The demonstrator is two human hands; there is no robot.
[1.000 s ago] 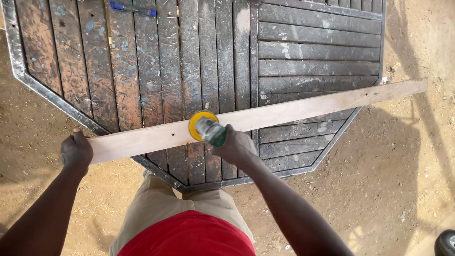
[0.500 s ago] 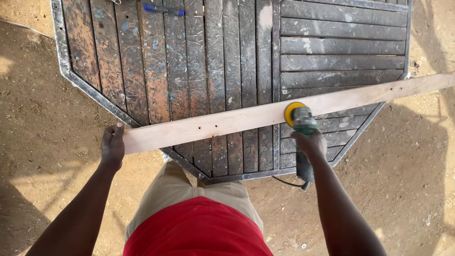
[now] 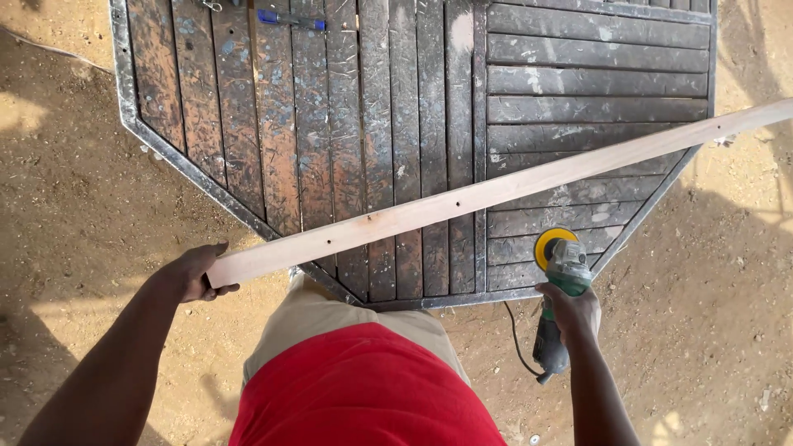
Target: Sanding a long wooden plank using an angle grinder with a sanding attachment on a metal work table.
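Note:
A long pale wooden plank (image 3: 496,192) lies slantwise across a dark slatted metal-framed table (image 3: 372,107), its right end rising past the table's edge. My left hand (image 3: 194,272) grips the plank's near left end, which overhangs the table. My right hand (image 3: 570,310) holds a green angle grinder (image 3: 560,285) with a yellow disc (image 3: 552,243). The grinder sits just below the plank near the table's front right edge, apart from the wood. Its black cord (image 3: 516,339) trails down toward the ground.
A blue-handled tool (image 3: 289,18) lies at the table's far edge. Sandy ground (image 3: 74,206) surrounds the table on every side. My red shirt and tan trousers (image 3: 363,380) fill the bottom middle.
The grinder has travelled rightward along the plank and then come off it, down toward the table's front edge. My left hand keeps its grip on the plank's end.

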